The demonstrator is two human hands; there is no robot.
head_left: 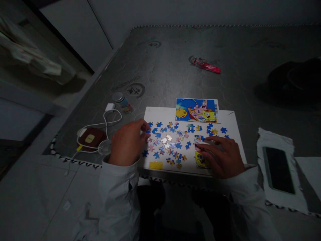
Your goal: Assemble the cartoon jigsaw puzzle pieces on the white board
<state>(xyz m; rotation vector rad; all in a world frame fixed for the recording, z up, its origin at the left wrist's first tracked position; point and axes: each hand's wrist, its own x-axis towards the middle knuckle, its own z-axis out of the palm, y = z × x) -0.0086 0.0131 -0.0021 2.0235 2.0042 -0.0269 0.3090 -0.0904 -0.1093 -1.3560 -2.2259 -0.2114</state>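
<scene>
In the head view, the left hand [127, 142] curls at lower centre, its fingertips seeming to pinch a blue jigsaw piece [148, 131]. The open right hand [222, 157] rests on joined pieces [200, 150] on the white board [233, 140]. These look light, stiff, best held by the edges.

Loose cardboard jigsaw pieces [167, 144], chiefly blue with pink, yellow and pale ones, lie scattered flat across a white rectangular board [160, 115]. A small joined section of yellow-and-blue pieces [200, 157] sits at the board's near right. A blue SpongeBob picture card [197, 110] overlaps the board's far edge.
</scene>
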